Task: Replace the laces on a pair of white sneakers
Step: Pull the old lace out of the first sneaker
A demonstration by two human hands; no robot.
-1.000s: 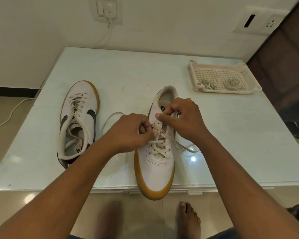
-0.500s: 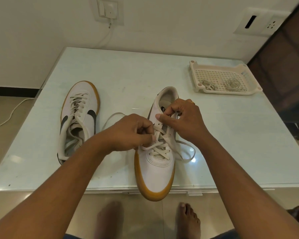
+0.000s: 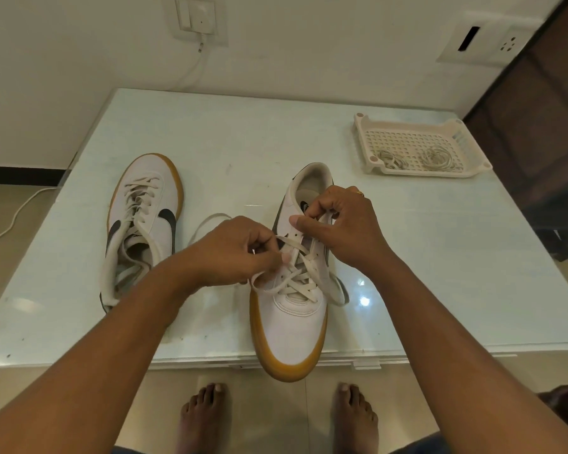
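Note:
A white sneaker [image 3: 291, 332] with a tan sole lies at the table's front edge, toe toward me and hanging over it. Its cream lace [image 3: 304, 280] is crossed through the lower eyelets. My left hand [image 3: 230, 250] pinches one lace strand over the left row of eyelets. My right hand [image 3: 340, 224] grips the shoe's upper edge by the tongue and pinches lace there. A loose lace loop trails left behind my left hand, another drops off the shoe's right side. The second sneaker [image 3: 141, 221], fully laced with a dark swoosh, lies at the left.
A cream perforated tray [image 3: 466, 173] at the back right of the glass table [image 3: 243, 142] holds two coiled laces [image 3: 435, 157]. A wall with a socket and cable stands behind. My bare feet [image 3: 204, 417] are on the floor below the table's front edge.
My left hand has shifted slightly and drawn its strand further out to the left. The loose loop on the shoe's right side has shortened. My right hand holds its place.

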